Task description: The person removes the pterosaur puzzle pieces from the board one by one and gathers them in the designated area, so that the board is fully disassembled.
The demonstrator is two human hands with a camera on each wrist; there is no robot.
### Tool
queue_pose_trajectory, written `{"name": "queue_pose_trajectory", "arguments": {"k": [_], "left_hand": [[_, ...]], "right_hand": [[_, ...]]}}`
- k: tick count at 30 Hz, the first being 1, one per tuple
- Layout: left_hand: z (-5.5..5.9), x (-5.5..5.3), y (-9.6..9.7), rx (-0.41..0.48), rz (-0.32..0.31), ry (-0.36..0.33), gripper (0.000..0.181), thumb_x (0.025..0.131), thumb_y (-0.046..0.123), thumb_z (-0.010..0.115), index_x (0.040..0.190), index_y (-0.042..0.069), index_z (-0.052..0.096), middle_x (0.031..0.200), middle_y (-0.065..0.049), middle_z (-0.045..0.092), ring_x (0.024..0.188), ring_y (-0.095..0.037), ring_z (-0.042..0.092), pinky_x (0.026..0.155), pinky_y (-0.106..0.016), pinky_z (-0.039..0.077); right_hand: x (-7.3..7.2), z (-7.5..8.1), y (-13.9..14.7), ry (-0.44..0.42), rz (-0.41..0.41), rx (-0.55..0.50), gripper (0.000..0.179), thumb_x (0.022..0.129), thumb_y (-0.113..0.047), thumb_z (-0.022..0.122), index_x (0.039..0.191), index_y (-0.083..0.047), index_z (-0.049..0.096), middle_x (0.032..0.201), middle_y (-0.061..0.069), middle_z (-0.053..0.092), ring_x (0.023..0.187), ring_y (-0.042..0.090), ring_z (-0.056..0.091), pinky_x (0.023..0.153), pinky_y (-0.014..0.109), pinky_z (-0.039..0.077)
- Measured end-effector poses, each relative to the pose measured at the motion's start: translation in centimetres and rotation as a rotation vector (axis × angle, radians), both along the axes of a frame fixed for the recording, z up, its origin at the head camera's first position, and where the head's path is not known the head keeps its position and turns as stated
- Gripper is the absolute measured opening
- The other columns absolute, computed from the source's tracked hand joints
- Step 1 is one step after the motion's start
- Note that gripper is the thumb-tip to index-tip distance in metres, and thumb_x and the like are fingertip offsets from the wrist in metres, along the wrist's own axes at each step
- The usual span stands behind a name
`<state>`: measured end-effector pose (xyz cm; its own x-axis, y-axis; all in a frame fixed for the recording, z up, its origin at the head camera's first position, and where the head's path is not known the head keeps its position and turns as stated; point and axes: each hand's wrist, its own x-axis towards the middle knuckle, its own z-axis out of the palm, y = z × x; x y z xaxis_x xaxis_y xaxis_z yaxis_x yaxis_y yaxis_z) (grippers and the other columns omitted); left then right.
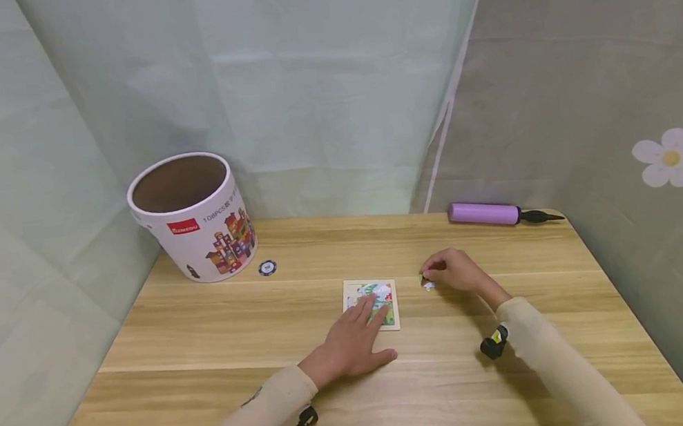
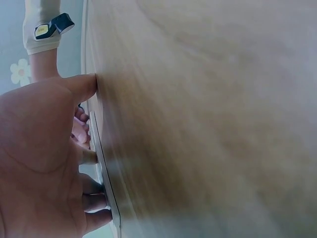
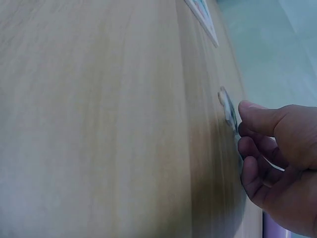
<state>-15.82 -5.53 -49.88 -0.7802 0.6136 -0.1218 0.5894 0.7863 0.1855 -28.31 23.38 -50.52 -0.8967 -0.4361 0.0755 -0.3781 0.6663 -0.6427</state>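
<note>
A small square jigsaw puzzle in a pale frame (image 1: pixel 393 324) lies on the table, its printed picture partly covered by my left hand (image 1: pixel 351 340). That hand's fingers rest spread on the puzzle; its thumb reaches down to the tabletop in the left wrist view. To the right of the frame, my right hand (image 1: pixel 457 272) pinches a small puzzle piece (image 1: pixel 429 286) at its edge between thumb and fingers. From the right wrist, the piece (image 3: pixel 228 110) appears tilted close to the tabletop, and the other fingers are curled.
A white bucket (image 1: pixel 195 246) with printed toy blocks stands at the back left, beside a round poker chip (image 1: pixel 267 268). A purple hand pump (image 1: pixel 484 214) lies along the back right edge. Curtains (image 1: pixel 328 89) hang behind the wooden table (image 1: pixel 205 345).
</note>
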Motion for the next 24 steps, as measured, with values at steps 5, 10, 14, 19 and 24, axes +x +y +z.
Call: {"name": "queue_pose_trajectory", "arguments": {"k": [5,10,14,19,24], "left_hand": [[-0.1,-0.1,0.2,-0.01,-0.016,0.022,0.085,0.099,0.062,0.05,0.16,0.007,0.031,0.168,-0.019,0.021,0.154,-0.038,0.024,0.123,-0.047,0.027],[-0.3,-0.2,0.4,0.007,-0.015,0.027,0.085,0.098,0.061,0.052,0.159,0.005,0.033,0.167,-0.015,0.026,0.154,-0.034,0.026,0.122,-0.051,0.029],[-0.6,-0.3,0.5,-0.002,-0.009,0.024,0.086,0.099,0.061,0.05,0.16,0.005,0.032,0.167,-0.014,0.027,0.154,-0.031,0.026,0.121,-0.052,0.029],[-0.4,-0.1,0.7,-0.021,-0.011,0.032,0.086,0.099,0.06,0.05,0.159,0.002,0.032,0.167,-0.015,0.026,0.153,-0.031,0.029,0.122,-0.048,0.03],[-0.1,0.2,0.9,-0.026,-0.01,0.034,0.084,0.1,0.057,0.051,0.159,0.0,0.032,0.167,-0.017,0.027,0.152,-0.031,0.03,0.121,-0.046,0.031]], "right_hand": [[0.0,0.8,-0.5,0.011,-0.017,-0.001,0.008,0.092,-0.01,0.075,0.099,-0.007,0.079,0.091,0.003,0.077,0.08,0.015,0.07,0.074,0.032,0.057],[0.3,1.8,-1.7,0.057,0.0,-0.011,0.01,0.092,-0.011,0.076,0.1,-0.005,0.079,0.092,0.006,0.077,0.081,0.019,0.069,0.072,0.034,0.057],[0.7,2.3,-3.0,0.076,0.037,-0.017,0.011,0.093,-0.011,0.074,0.102,-0.005,0.079,0.094,0.007,0.077,0.083,0.021,0.07,0.075,0.037,0.058],[0.8,2.4,-4.6,0.07,0.077,-0.023,0.013,0.094,-0.011,0.074,0.105,-0.006,0.079,0.095,0.003,0.077,0.087,0.02,0.07,0.08,0.038,0.059],[0.6,2.5,-6.3,0.079,0.128,-0.039,0.013,0.094,-0.009,0.073,0.105,-0.005,0.079,0.096,0.005,0.077,0.088,0.018,0.07,0.083,0.038,0.059]]}}
